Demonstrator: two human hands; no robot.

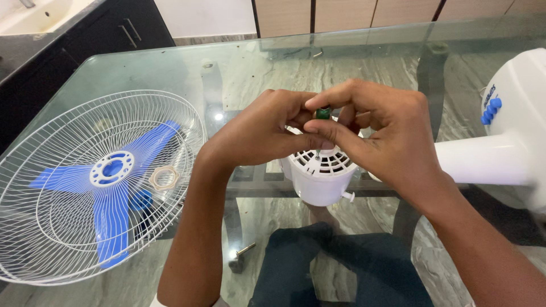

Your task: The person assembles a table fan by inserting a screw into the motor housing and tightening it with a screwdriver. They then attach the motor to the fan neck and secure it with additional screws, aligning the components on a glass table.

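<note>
I see both hands over white motor housing [320, 176] on glass worktop [364, 62] — right hand [387, 131] pinching green knob [323, 113], left hand [259, 133] curled beside it, grip unclear — fan grille [57, 227] lies left.

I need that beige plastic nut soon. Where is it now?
The beige nut lies left of both hands in the head view, on the white fan grille, beside the blue blade's hub.

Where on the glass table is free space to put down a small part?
Bare glass table lies beyond both hands, up to the far edge, and at the near left corner below the white fan grille. It is crowded around the white motor housing, by the fan base and near the loose screw.
</note>
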